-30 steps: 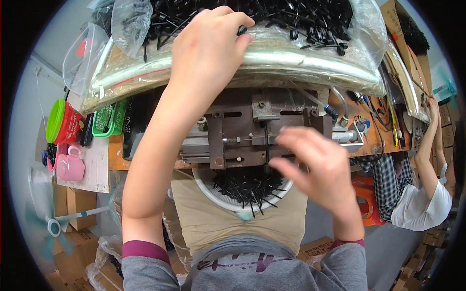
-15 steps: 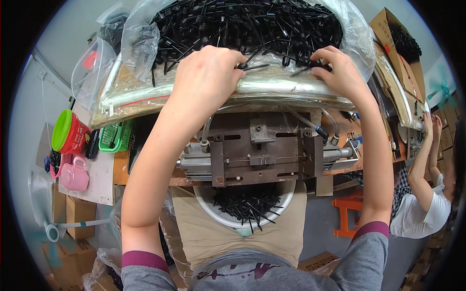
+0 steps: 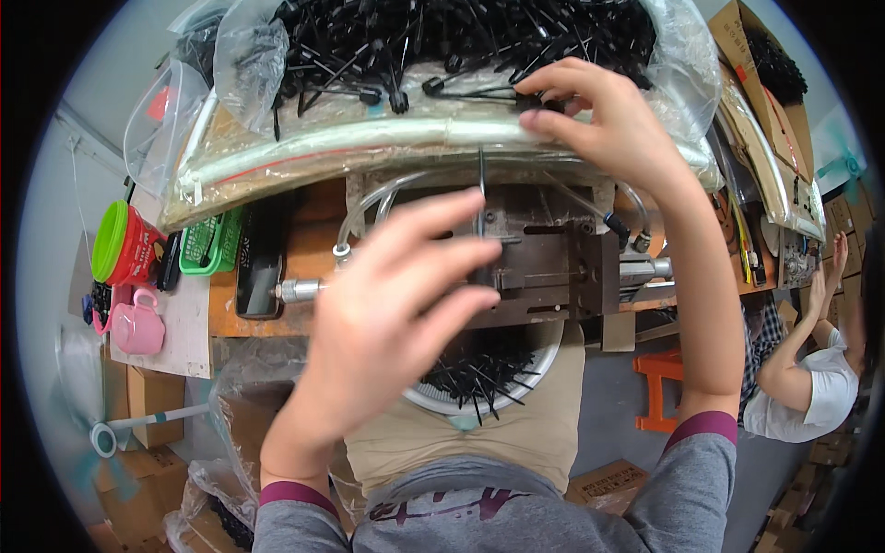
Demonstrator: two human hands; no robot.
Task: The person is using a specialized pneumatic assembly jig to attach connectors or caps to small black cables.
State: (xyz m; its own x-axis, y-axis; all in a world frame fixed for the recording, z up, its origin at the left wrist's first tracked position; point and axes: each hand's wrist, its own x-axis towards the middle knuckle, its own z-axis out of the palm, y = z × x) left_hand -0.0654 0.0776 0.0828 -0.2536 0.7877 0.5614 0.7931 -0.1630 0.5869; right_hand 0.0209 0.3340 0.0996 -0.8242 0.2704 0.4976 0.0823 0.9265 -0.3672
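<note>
My left hand, blurred by motion, hovers over the brown metal fixture with fingers apart. Beside its fingertips a thin black rod reaches from the middle of the fixture toward the bin's front edge; it looks separate from the fingers. At the front of the heap of black stemmed parts, my right hand is closed, thumb and fingers together, on a black stemmed part. That part lies sideways, its wider head to the left. The fingers hide its right end.
A white basket of black pieces sits on my lap. To the left are a green basket, red tub, pink cup and phone. The plastic-lined bin edge borders the fixture. A co-worker is far right.
My left hand has come from the bin down over the fixture, its fingers now apart. A black rod now shows at the fixture. My right hand has shifted left along the bin edge.
</note>
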